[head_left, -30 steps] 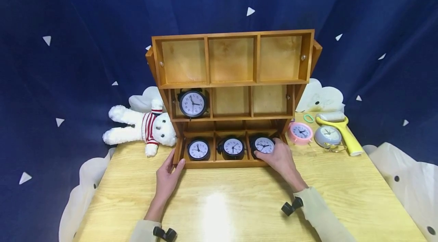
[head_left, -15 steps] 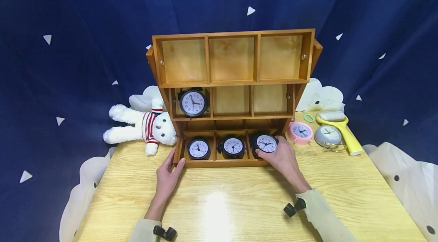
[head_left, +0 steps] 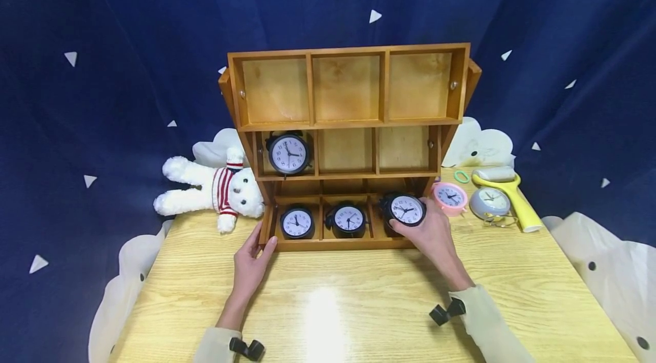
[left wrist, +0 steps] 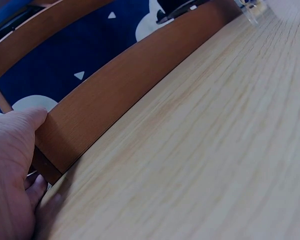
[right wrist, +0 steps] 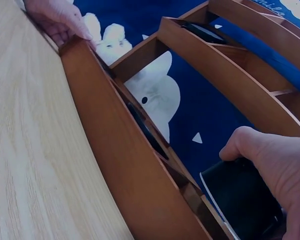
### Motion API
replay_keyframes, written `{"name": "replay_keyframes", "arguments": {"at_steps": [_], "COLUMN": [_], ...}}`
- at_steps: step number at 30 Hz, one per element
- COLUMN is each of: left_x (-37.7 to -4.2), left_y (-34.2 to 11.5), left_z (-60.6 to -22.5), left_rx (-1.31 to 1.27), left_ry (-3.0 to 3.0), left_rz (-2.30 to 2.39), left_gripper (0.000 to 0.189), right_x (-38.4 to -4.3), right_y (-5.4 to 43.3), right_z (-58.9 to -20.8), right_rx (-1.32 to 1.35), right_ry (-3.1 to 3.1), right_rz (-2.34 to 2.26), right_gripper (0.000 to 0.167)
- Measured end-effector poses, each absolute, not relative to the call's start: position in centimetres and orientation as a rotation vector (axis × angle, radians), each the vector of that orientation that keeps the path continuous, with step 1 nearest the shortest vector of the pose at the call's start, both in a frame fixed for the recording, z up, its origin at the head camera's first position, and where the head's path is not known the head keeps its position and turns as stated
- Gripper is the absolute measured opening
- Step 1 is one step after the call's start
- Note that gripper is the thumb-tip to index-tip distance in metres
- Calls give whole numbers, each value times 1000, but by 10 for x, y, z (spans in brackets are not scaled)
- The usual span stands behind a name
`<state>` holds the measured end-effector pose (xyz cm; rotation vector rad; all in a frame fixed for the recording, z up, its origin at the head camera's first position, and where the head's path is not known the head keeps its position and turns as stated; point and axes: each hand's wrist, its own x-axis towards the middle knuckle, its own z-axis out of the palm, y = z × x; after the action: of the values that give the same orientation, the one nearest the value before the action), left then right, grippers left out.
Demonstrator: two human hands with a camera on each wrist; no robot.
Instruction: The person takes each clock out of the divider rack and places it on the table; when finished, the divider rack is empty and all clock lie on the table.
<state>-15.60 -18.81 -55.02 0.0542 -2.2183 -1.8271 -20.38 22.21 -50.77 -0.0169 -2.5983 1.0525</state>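
Note:
In the head view, a three-tier wooden shelf (head_left: 335,245) with divided compartments stands on the table. My right hand (head_left: 434,236) grips a round black alarm clock (head_left: 407,210), held up over the bottom tier's right compartment with its white dial facing me. Seen from the right wrist, thumb and fingers hold the sides of its dark case (right wrist: 242,200). My left hand (head_left: 249,266) holds the shelf's front left corner, the thumb lying on the front board (left wrist: 85,115). Two more black clocks, a left one (head_left: 297,224) and a middle one (head_left: 349,220), sit in the bottom tier.
Another black clock (head_left: 289,154) stands in the middle tier's left compartment. A white plush bear (head_left: 222,191) lies left of the shelf. On the right are a pink clock (head_left: 450,198), a grey clock (head_left: 490,203), a yellow lint roller (head_left: 523,206) and a green ring (head_left: 461,176).
My right hand has lifted the black alarm clock up and to the right from the bottom tier's right compartment. The left hand has stayed at the shelf corner.

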Motion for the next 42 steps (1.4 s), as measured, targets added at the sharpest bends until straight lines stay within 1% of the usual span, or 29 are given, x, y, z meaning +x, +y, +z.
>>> {"name": "replay_keyframes", "arguments": {"at_steps": [4,11,15,20,26,29,34,42], "left_x": [-157,-170,-171,-171,-170,-165,-158,-157], "left_y": [-188,-195,-196,-196,-195,-192,-188,-188], "left_z": [-552,-584,-587,-586,-582,-571,-552,-552], "left_rx": [59,64,49,42,71,56,27,31], "left_ry": [-2228,-2196,-2174,-2185,-2211,-2207,-2210,-2195], "left_rz": [-1814,-1830,-1839,-1824,-1809,-1824,-1828,-1839], "left_gripper": [61,61,61,61,61,62,61,61], "right_x": [-201,-194,-191,-185,-179,-176,-169,-157], "right_y": [228,242,249,258,271,277,287,305], "right_z": [-505,-500,-497,-494,-495,-496,-494,-493], "right_rx": [-2,-27,-42,-84,-82,-89,-142,-217], "right_ry": [-2573,-2588,-2586,-2593,-2565,-2551,-2556,-2535], "right_rz": [1052,1026,1006,1018,1033,1044,1069,1061], "right_gripper": [78,85,88,91,84,82,86,87]}}
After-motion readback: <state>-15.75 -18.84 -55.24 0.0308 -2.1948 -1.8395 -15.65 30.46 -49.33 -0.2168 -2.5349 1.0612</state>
